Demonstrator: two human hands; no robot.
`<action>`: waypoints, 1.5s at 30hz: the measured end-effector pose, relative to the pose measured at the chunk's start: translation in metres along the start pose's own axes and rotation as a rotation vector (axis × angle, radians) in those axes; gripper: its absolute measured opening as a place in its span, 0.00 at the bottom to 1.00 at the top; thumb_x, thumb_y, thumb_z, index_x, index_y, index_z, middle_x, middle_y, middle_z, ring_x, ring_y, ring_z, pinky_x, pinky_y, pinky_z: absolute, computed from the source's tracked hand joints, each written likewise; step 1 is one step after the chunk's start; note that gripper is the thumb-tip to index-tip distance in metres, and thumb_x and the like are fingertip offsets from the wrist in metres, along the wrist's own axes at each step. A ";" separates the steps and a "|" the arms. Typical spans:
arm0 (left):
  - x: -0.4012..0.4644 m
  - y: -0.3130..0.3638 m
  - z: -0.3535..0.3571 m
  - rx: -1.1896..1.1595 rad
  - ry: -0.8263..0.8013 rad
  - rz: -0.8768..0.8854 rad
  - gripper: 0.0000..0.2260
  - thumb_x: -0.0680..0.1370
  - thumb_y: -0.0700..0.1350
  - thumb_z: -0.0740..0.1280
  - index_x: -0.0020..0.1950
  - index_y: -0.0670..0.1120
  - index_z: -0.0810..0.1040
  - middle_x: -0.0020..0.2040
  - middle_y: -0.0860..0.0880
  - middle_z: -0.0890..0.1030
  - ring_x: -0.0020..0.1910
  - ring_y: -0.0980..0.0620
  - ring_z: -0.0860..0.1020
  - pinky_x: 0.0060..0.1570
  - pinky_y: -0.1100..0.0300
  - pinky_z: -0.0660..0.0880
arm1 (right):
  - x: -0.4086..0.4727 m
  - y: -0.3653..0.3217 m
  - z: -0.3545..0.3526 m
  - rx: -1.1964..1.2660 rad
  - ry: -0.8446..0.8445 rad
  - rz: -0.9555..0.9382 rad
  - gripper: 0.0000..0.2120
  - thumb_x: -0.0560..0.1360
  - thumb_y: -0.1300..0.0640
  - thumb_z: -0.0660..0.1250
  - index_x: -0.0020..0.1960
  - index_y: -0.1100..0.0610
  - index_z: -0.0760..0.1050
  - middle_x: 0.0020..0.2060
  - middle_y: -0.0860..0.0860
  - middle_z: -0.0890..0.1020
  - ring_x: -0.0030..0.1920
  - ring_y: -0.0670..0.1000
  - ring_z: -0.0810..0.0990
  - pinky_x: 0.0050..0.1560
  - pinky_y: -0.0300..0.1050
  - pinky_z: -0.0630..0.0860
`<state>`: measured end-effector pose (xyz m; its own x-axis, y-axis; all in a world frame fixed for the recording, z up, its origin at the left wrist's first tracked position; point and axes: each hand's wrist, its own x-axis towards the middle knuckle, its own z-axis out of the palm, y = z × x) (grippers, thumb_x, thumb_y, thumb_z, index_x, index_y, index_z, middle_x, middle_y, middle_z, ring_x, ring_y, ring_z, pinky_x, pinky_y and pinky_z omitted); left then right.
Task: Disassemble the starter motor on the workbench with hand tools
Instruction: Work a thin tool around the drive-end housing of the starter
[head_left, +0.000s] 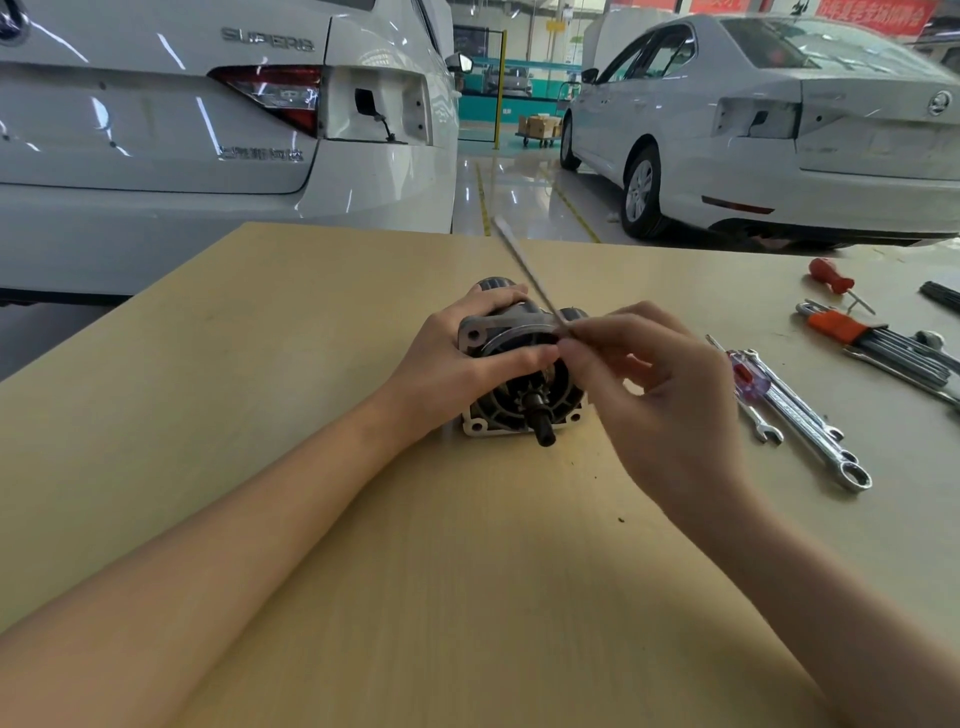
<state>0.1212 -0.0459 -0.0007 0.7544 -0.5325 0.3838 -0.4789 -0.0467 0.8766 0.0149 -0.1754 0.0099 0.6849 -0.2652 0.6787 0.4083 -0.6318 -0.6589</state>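
At the middle of the surface (260, 467) lay our starter motor (522, 379), on its side, its long axis running away from us and the toothed pinion shaft (543, 423) pointing back toward our chest. Our left hand (457, 358) held the housing from the left, fingers curled over the top and thumb laid across the front rim. Just right of the motor, our right hand (660, 395) pinched the near end of a long thin bolt (527, 278) between fingertips, its grip closed on nothing else. That bolt slanted up and away over the motor, blurred, its far tip above the rear end; whether its near end sat clear of the housing we could not tell. We judged it a through bolt being drawn out, so the coming move turned on pulling along the bolt's own line. Farther right of the motor lay a clear-handled screwdriver (748, 376), two combination spanners (810, 426), a set of hex keys (883, 343) and a red-handled screwdriver (831, 278). Beyond the motor stood two white cars (208, 130).
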 end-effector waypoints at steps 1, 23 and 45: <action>0.000 0.000 0.000 0.002 0.005 -0.009 0.23 0.70 0.45 0.74 0.65 0.45 0.76 0.61 0.49 0.78 0.59 0.57 0.77 0.58 0.67 0.73 | 0.002 -0.001 -0.002 0.103 0.016 0.085 0.07 0.73 0.65 0.71 0.44 0.53 0.82 0.38 0.52 0.82 0.37 0.48 0.81 0.41 0.43 0.79; -0.002 0.004 0.000 -0.002 -0.014 -0.029 0.28 0.65 0.52 0.73 0.63 0.45 0.77 0.62 0.49 0.78 0.60 0.56 0.76 0.59 0.66 0.73 | 0.023 0.009 -0.020 0.874 0.059 0.796 0.05 0.77 0.61 0.65 0.43 0.62 0.75 0.28 0.53 0.77 0.23 0.47 0.75 0.23 0.36 0.72; -0.001 0.002 0.000 0.001 -0.001 -0.038 0.24 0.70 0.44 0.74 0.65 0.43 0.76 0.61 0.50 0.78 0.58 0.58 0.77 0.58 0.68 0.73 | 0.017 0.010 -0.015 0.796 0.042 0.680 0.06 0.80 0.63 0.60 0.45 0.63 0.71 0.27 0.53 0.80 0.29 0.52 0.81 0.33 0.43 0.80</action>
<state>0.1196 -0.0458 0.0013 0.7716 -0.5313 0.3498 -0.4503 -0.0679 0.8903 0.0216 -0.1966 0.0199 0.9036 -0.4196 0.0860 0.2349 0.3178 -0.9186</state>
